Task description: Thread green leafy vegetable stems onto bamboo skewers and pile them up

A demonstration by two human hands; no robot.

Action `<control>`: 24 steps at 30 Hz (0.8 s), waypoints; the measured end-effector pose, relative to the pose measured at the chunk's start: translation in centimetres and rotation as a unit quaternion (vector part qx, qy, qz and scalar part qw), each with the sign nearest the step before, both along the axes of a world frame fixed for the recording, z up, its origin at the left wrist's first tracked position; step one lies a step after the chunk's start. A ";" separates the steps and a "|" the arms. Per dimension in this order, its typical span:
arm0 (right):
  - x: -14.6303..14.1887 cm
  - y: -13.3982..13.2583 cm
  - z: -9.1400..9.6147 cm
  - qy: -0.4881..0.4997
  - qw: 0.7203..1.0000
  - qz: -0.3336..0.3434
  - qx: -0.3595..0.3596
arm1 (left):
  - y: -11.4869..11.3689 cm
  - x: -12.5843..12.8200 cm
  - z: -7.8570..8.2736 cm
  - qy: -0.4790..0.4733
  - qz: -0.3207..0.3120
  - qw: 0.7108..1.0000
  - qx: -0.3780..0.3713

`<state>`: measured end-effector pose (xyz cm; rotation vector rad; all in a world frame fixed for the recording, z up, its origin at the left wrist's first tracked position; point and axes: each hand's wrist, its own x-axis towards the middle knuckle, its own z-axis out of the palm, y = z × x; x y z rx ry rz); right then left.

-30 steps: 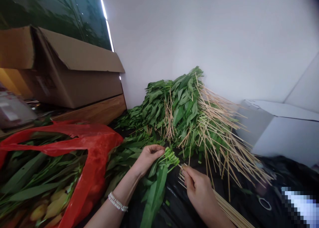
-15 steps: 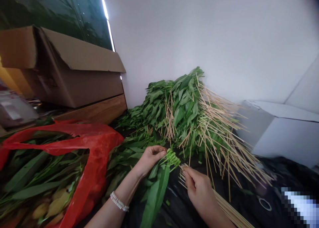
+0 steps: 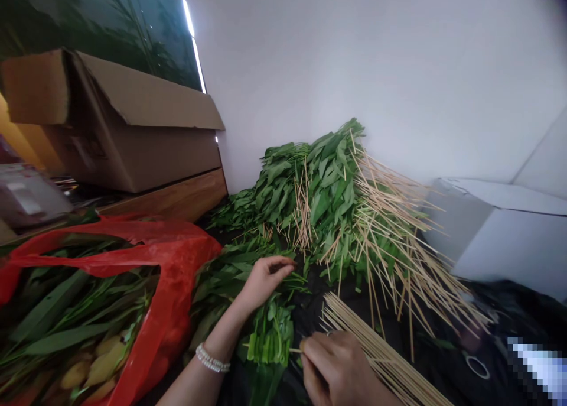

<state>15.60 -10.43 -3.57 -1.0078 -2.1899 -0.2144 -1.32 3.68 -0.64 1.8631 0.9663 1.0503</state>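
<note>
My right hand (image 3: 334, 364) is closed on a thin bamboo skewer (image 3: 295, 351), pinched near its right end. Green leafy stems (image 3: 268, 348) are threaded side by side on that skewer, their cut ends in a row and leaves hanging below. Above and left of them, my left hand (image 3: 270, 279), with a beaded bracelet at the wrist, has thumb and fingertips brought together over loose leafy greens (image 3: 230, 276); whatever is between them is too small to make out. A bundle of bare skewers (image 3: 376, 341) lies beside and beyond my right hand.
A heap of skewered greens (image 3: 328, 181) leans against the wall, sticks pointing right. At left sits a red plastic bag (image 3: 172, 288) full of leaves, with a cardboard box (image 3: 150, 146) behind it. A white box (image 3: 514, 234) stands right, on black plastic sheeting (image 3: 447, 364).
The skewered stems have moved down and left, away from my left fingertips, along with my right hand. My left hand has barely shifted. The bare skewer bundle now shows more fully.
</note>
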 end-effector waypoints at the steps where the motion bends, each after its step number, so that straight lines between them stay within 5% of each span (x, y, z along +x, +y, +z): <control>1: 0.0 0.0 -0.1 -0.001 1.000 0.001 0.003 | 0.0 0.2 -0.3 0.051 -0.004 0.998 0.043; 5: 0.0 0.2 -0.3 -0.009 1.000 -0.004 -0.003 | 0.0 0.4 -1.8 0.192 -0.016 0.970 0.150; 10: 0.1 0.3 -0.5 -0.017 1.000 -0.008 -0.005 | 0.2 0.2 -2.9 0.285 -0.009 0.945 0.162; 24: 0.1 0.3 -0.5 -0.022 1.000 -0.008 -0.002 | 0.1 0.4 -2.9 0.319 0.037 0.938 0.133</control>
